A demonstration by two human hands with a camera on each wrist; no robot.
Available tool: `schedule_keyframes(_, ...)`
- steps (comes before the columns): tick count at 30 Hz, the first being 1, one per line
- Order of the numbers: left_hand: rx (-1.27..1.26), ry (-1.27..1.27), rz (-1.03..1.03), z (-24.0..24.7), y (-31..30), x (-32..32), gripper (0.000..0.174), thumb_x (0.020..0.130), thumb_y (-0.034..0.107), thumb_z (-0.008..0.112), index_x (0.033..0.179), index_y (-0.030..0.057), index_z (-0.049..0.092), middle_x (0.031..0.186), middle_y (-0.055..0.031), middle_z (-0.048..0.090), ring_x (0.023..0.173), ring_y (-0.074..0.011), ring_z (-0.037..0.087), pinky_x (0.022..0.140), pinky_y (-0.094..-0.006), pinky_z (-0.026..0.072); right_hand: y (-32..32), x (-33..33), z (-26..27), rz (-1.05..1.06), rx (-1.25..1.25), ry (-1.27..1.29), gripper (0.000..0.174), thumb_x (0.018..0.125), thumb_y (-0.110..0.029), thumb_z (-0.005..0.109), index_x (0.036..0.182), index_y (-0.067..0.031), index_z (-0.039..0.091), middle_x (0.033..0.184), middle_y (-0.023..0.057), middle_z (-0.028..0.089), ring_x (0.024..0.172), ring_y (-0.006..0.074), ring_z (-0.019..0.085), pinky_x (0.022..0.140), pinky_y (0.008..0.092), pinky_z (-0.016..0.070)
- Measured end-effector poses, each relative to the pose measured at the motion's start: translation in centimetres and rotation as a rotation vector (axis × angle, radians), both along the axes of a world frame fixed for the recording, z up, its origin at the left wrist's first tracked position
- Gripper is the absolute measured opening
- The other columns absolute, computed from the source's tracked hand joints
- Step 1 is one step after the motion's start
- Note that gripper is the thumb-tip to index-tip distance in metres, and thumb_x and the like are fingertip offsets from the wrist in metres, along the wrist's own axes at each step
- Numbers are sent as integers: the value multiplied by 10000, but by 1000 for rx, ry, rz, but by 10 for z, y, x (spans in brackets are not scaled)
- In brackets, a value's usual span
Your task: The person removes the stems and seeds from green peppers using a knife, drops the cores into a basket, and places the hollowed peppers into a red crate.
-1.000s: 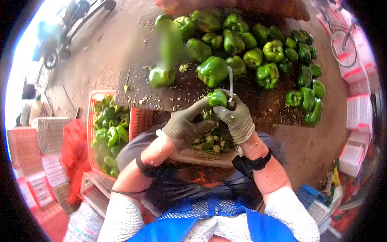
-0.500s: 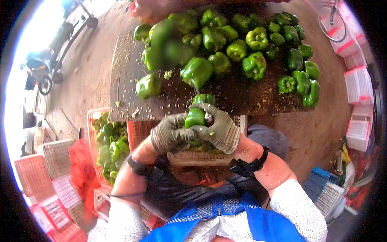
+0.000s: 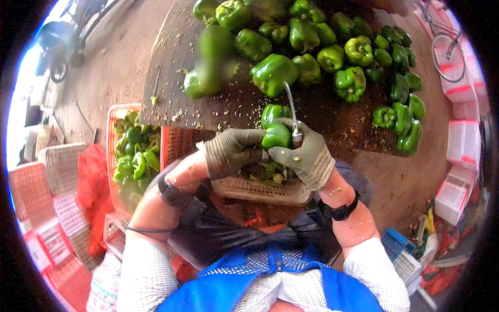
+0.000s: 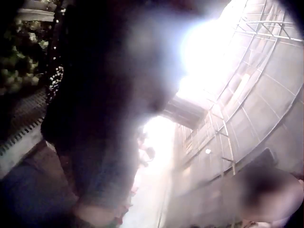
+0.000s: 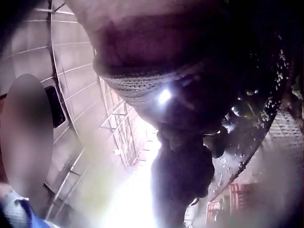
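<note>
In the head view my gloved left hand (image 3: 234, 151) holds a green bell pepper (image 3: 276, 136) from its left side, fingertips at its skin. My gloved right hand (image 3: 306, 156) grips the handle of a knife with a thin curved metal blade (image 3: 290, 104), which points away over the board. The right thumb presses under the pepper. More green pepper (image 3: 274, 113) shows just beyond the right fingers. Below both hands, a crate (image 3: 254, 191) contains green and pale scraps, partly covered by the gloves. Both wrist views are dark; the right one shows the glove (image 5: 142, 90) in silhouette.
Many whole bell peppers (image 3: 358, 50) lie across the dark board (image 3: 208, 112), strewn with seeds. An orange crate (image 3: 113, 156) of green pieces stands at the left. Stacked crates (image 3: 62, 166) and a red mesh bag (image 3: 93, 192) lie beyond it. A bicycle (image 3: 448, 57) stands far right.
The view first dips, then swings back. The left hand, apart from the pepper a second ago, now meets its left side. The knife stays in the right hand, its blade clearly visible again.
</note>
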State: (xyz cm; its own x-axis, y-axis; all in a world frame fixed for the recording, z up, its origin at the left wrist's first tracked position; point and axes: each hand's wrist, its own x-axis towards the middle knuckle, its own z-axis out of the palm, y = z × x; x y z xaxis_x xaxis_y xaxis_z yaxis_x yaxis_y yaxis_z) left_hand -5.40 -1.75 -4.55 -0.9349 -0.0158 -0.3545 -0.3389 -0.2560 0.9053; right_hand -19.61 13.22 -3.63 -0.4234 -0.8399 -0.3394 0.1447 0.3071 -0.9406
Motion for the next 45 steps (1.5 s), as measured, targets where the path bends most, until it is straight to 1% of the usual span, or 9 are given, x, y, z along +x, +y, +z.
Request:
schedule_keyframes(4,108,34,202,-48,14,-10,342,940,93,611,1276,51,567,1207,-38,625,1089,-136,570,962,-317,479,-12,-2,-10,-41,100,351,521,703,-229,820,1141,-41,612,941,77,698,831,145,659,767,288,539)
schedule_keyframes(12,349,-126,4,23,7,13,490,920,145,658,1372,67,486,1252,-18,596,1125,-117,540,973,-307,457,2,-3,27,147,143,108,533,712,-222,810,1186,-52,637,956,64,695,855,112,631,800,276,523)
schedule_keyframes(16,9,-18,-132,21,14,8,542,874,142,714,1359,64,487,1216,-2,607,1140,-121,524,984,-321,443,7,-5,19,189,119,-25,520,704,-164,812,1184,-54,647,964,48,693,867,99,621,814,266,513)
schedule_keyframes(21,378,-79,-58,26,19,6,294,904,118,672,1187,53,628,1089,0,652,1085,-131,572,954,-317,462,10,-7,37,215,272,71,513,667,-112,771,1158,-27,648,977,41,681,899,87,603,822,263,505)
schedule_keyframes(26,742,-180,-158,29,12,20,353,795,212,791,1073,32,670,726,-5,659,452,-36,497,369,-210,351,17,-7,39,-4,209,4,299,790,-77,673,1082,-14,665,818,38,686,694,92,631,620,242,514)
schedule_keyframes(28,638,-89,-393,14,25,14,308,811,219,779,1033,29,684,691,-1,644,460,-40,507,376,-205,357,5,-10,32,24,259,-109,304,832,-118,681,1113,-6,648,831,46,697,727,102,641,645,244,515)
schedule_keyframes(35,551,-107,54,29,-6,21,329,924,230,650,1178,38,567,639,4,561,484,-69,513,437,-196,410,12,-16,19,-18,-89,-239,828,710,-567,785,1262,5,553,1101,91,660,981,176,633,863,308,513)
schedule_keyframes(40,324,-10,67,6,7,18,501,912,307,674,1315,59,511,884,45,602,713,-35,524,589,-193,427,1,-16,26,130,101,-260,827,585,-388,924,1244,-31,575,1139,81,643,1022,160,610,915,312,496)
schedule_keyframes(45,98,-99,178,-2,15,7,400,929,293,653,1252,83,548,949,51,577,773,-50,501,649,-217,415,-4,-20,17,121,133,69,578,703,-262,863,1177,-48,609,996,66,690,913,128,638,842,286,519)
